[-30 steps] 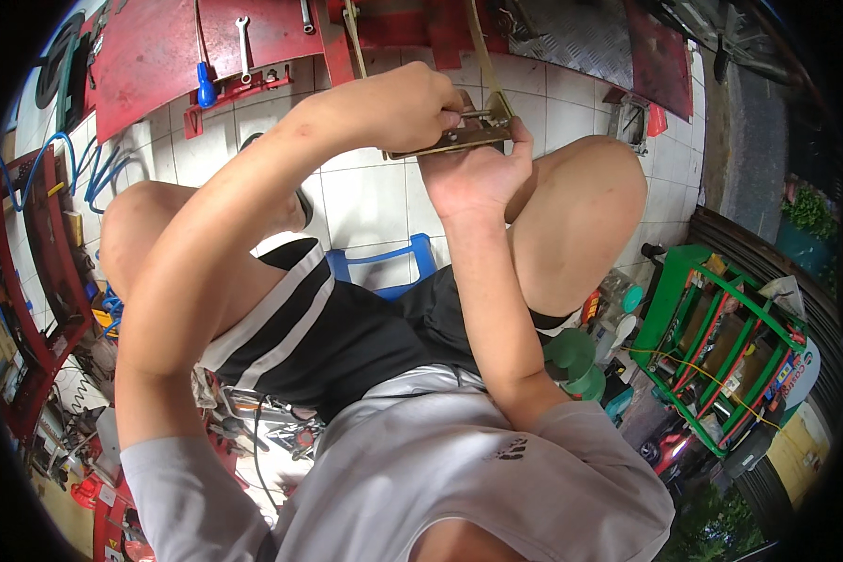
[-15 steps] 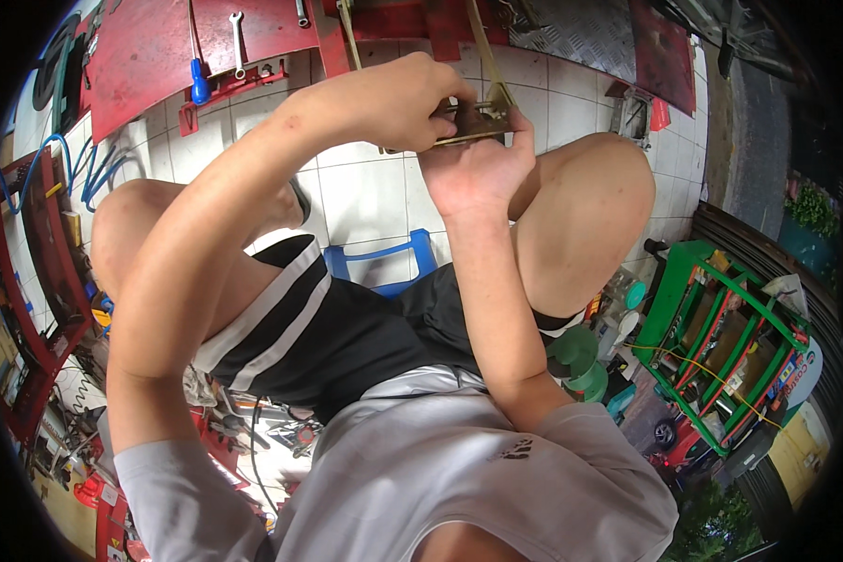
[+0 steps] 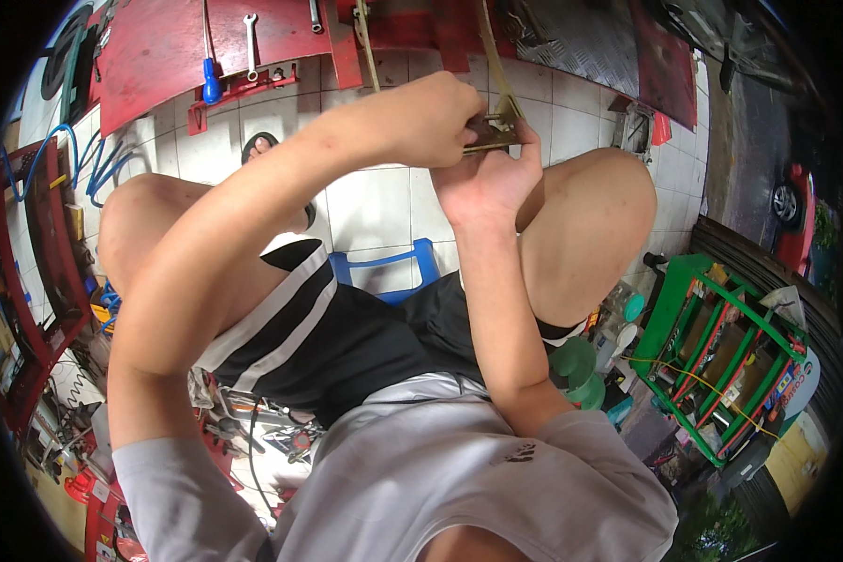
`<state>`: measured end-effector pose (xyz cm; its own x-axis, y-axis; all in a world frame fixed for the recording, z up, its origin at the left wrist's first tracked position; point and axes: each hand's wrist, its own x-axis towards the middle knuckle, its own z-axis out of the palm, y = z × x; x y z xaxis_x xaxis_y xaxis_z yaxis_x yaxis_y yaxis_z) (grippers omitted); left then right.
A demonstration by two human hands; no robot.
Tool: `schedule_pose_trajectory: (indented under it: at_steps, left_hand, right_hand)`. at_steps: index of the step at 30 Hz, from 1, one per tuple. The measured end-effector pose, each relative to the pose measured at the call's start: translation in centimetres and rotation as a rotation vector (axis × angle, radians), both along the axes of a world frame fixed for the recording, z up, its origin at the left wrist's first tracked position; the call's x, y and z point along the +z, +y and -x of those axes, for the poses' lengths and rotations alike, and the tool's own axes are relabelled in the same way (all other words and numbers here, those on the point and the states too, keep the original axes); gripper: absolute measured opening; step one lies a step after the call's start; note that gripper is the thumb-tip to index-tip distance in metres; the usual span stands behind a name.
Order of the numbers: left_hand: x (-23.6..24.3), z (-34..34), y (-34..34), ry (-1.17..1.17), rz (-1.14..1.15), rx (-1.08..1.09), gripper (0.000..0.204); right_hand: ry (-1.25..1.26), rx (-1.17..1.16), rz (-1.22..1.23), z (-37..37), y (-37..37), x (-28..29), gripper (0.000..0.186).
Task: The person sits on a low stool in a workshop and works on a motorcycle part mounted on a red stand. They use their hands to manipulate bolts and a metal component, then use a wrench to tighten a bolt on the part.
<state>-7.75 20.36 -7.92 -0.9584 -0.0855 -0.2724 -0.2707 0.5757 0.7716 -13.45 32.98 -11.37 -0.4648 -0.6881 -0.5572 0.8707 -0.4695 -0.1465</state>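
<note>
A gold-coloured metal frame (image 3: 495, 66) with two long arms reaches up to the red work surface. A dark bracket plate (image 3: 489, 139) sits at its near end. From above, my left hand (image 3: 433, 120) curls its fingers at the plate's left side, mostly hiding them and the frame's corner there. My right hand (image 3: 489, 187) is under the plate, palm up, its thumb raised along the right edge. Its other fingers are hidden beneath the metal. I cannot make out any small part between the left fingertips.
On the red work surface (image 3: 155, 66) lie a blue-handled screwdriver (image 3: 212, 86) and a combination wrench (image 3: 250, 47). A blue plastic stool (image 3: 384, 258) is between my legs. Green shelving (image 3: 684, 318) stands at right, near clear jars. Blue hose (image 3: 98, 178) coils at left.
The view has shifted slightly, so the bench, tools and frame appear lower and further right. A sandalled foot and a red car have come into sight. Both hands stay at the bracket plate.
</note>
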Motion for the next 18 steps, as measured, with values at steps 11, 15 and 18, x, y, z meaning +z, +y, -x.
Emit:
schedule_pose_trajectory:
  at_steps: [11,15,18]
  left_hand:
    - [-0.5,-0.1,-0.4,0.059,-0.022,-0.021,0.025]
    - [0.0,-0.1,-0.2,-0.039,0.003,-0.033,0.025]
    - [0.2,-0.1,-0.1,-0.141,0.042,0.045,0.025]
  right_hand:
    - [-0.002,0.012,-0.046,-0.2,-0.1,0.6,0.039]
    - [-0.002,0.01,-0.011,0.0,0.1,-0.2,0.043]
    - [-0.025,-0.043,-0.123,-0.3,-0.8,0.7,0.046]
